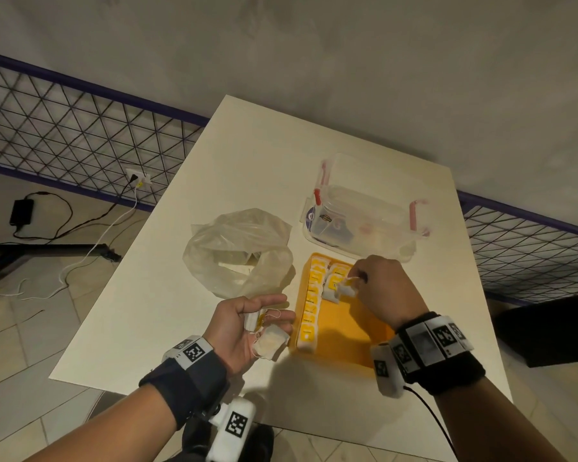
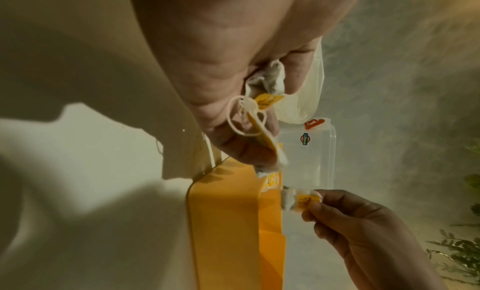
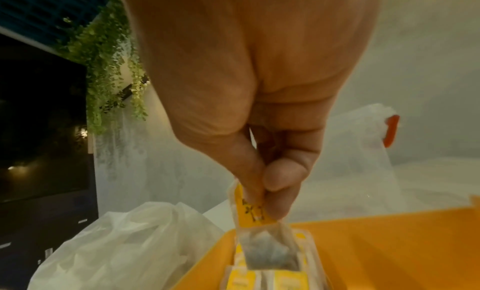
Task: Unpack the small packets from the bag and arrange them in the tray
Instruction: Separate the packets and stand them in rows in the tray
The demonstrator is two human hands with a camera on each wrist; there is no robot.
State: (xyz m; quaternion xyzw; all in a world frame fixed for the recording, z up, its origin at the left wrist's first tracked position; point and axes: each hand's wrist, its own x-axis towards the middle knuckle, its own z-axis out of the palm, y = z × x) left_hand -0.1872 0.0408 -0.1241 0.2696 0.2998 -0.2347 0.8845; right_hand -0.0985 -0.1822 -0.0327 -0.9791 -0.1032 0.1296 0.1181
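Observation:
A yellow tray (image 1: 351,331) lies on the white table, with a row of white-and-yellow small packets (image 1: 311,305) standing along its left wall. My right hand (image 1: 354,283) hovers over the tray's far end and pinches one packet (image 1: 346,290) by its yellow tag; the right wrist view shows that packet (image 3: 265,247) hanging from thumb and finger above those in the tray (image 3: 376,243). My left hand (image 1: 264,315) is palm up just left of the tray, fingers curled round a few packets (image 1: 271,343) with loose strings. The crumpled clear plastic bag (image 1: 241,251) lies beyond it.
A clear lidded box (image 1: 364,208) with red latches stands right behind the tray. The table's near edge runs below my wrists, its left edge beside the bag. A wire-mesh fence and cables lie on the floor to the left.

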